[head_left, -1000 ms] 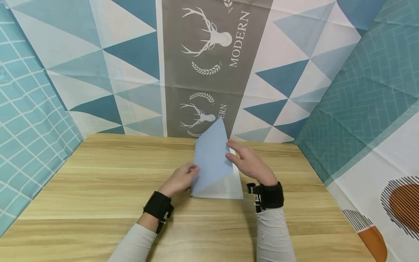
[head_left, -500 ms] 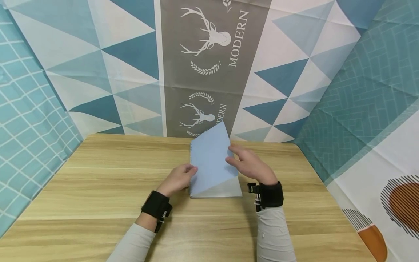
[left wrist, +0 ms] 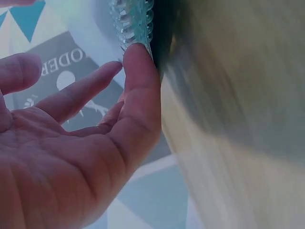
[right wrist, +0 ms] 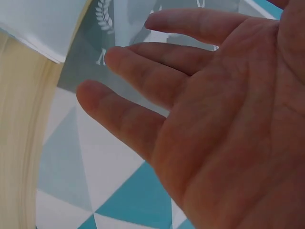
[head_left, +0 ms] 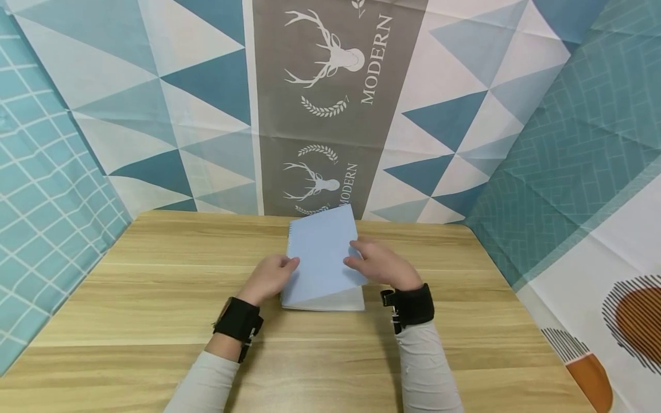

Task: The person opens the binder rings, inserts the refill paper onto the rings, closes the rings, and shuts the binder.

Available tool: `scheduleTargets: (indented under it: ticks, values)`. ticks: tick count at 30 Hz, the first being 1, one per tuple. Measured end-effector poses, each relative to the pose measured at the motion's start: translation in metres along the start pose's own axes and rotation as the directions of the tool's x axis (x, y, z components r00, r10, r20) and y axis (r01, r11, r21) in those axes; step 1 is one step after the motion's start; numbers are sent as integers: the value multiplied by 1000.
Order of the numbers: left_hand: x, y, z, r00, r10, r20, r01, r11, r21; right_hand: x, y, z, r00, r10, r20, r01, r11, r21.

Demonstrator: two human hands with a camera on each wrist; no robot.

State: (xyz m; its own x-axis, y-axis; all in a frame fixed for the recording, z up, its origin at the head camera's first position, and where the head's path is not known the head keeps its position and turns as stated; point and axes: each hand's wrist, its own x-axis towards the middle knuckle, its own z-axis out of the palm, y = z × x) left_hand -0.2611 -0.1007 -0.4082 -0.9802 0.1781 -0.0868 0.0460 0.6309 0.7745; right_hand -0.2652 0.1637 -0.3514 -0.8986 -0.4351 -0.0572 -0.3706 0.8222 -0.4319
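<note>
A spiral notebook with a light blue cover (head_left: 322, 246) lies at the back of the wooden table, its cover lifted at a slant above white pages (head_left: 335, 301). Its clear coil binding (left wrist: 127, 21) runs along the left side. My left hand (head_left: 268, 281) is at that side, the thumb over the cover's edge; in the left wrist view a fingertip touches the coils. My right hand (head_left: 384, 264) is at the cover's right edge, fingers spread and loosely extended, fingertips right at the edge. In the right wrist view the palm and fingers (right wrist: 138, 76) show nothing gripped.
The wooden table (head_left: 181, 275) extends to both sides and in front of the notebook. Behind it hangs a patterned cloth (head_left: 330, 109) with deer heads and triangles. Teal cloths stand at the left (head_left: 46, 172) and right (head_left: 573, 143).
The notebook has shifted left with both hands, and its cover has sunk from a steeper tilt toward the pages. The right hand has moved left along with the cover's edge.
</note>
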Motion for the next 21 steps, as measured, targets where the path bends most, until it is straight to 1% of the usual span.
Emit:
scheduleTargets:
  ticks: [4,9,14,21]
  values:
    - [-1,-2,-7,999,-8,-34,9,999,38,5,-5,8,1000,-19,10,19,999,-26]
    - [-1,-4,-12,997,-27,-72,34,994,108,9,-12,15,999,-23,40,25,999,-28]
    - [-1,-3,-11,997,-30,-75,41,987,152,11,-14,18,996,22,87,-18,999,-47]
    - [-1,-2,-5,996,-7,-88,25,978,205,15,-10,26,986,81,149,-75,996,-49]
